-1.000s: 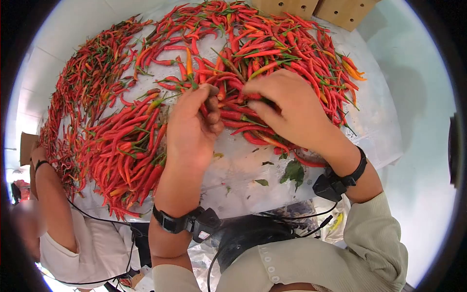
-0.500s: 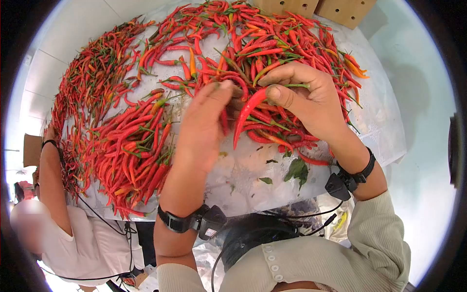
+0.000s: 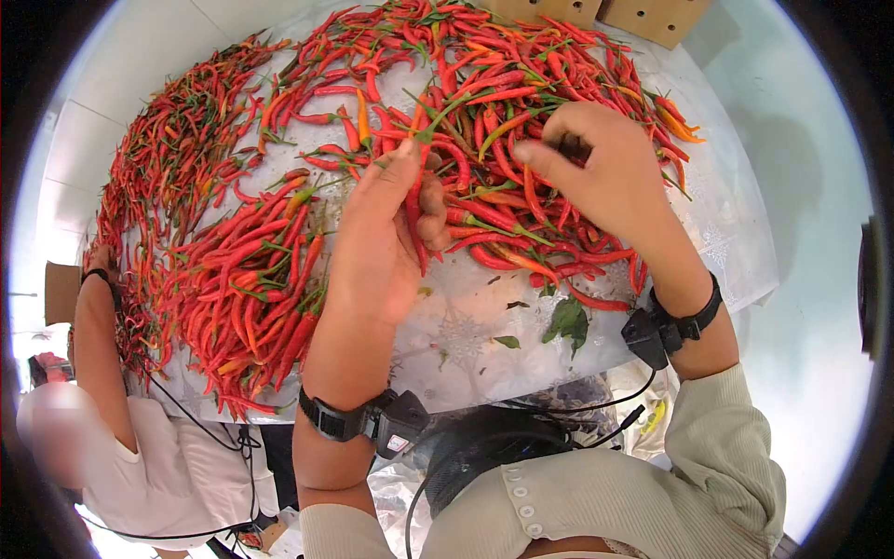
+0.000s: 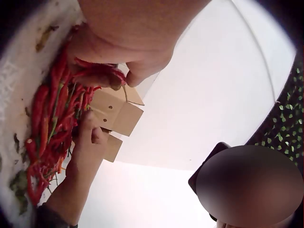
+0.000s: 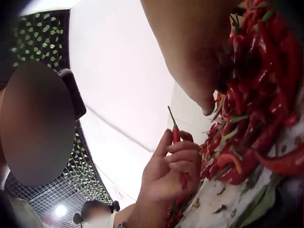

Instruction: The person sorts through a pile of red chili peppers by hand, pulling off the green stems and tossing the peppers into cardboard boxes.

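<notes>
My left hand (image 3: 382, 233) grips red chili peppers (image 5: 176, 135), their bodies running down inside the curled fingers. A green stem (image 5: 172, 118) pokes up past the thumb and fingertips in the right wrist view. To the right, my right hand (image 3: 610, 163) is over the near side of a large heap of red chilies (image 3: 503, 224). Its thumb and forefinger are apart, with no chili showing between them; the other fingers are partly hidden. Left of my left arm lies a bundle of red chilies (image 3: 242, 289), most of them lined up the same way.
A long heap of smaller chilies (image 3: 177, 140) runs along the table's far left. Cardboard boxes (image 3: 652, 19) stand at the back. Leaf scraps (image 3: 566, 321) lie on the white table cover (image 3: 447, 354). Another person's arm (image 3: 101, 345) reaches in from the left.
Half a second ago my right hand held a red chili by its stem end, close to my left hand. Now my right hand is back over the heap without it, and my left hand grips chilies.
</notes>
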Tool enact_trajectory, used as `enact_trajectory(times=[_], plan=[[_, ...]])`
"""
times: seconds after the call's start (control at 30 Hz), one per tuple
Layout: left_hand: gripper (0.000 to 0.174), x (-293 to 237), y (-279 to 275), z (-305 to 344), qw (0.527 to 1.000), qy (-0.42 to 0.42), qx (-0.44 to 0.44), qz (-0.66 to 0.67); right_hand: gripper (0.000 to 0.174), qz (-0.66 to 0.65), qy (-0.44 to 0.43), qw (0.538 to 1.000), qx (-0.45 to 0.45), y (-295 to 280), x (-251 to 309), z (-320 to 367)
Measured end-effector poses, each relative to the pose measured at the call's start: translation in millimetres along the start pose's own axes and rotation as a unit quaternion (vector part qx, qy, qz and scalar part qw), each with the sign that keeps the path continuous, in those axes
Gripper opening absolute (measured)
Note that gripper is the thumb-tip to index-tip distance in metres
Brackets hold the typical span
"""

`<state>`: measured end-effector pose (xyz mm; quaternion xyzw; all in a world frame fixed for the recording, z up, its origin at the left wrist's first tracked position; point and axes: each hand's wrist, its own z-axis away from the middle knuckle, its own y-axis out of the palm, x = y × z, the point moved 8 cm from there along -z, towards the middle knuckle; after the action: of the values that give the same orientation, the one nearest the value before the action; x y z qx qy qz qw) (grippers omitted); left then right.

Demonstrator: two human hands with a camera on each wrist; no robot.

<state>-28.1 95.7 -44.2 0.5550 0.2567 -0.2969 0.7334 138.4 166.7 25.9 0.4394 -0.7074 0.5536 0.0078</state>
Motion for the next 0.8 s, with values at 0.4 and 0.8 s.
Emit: enact_trajectory(times=[0.4,0.8], plan=[[0.015,1,2,1,0.996,0.006,-0.040,-0.073,0.020,-0.243,0.085,0.966,-0.035,-3,-12,2],[0.018,11,15,2,0.997,-0.003,0.007,-0.077,0.016,-0.085,-0.339,0.935,-0.058,11,67,26]])
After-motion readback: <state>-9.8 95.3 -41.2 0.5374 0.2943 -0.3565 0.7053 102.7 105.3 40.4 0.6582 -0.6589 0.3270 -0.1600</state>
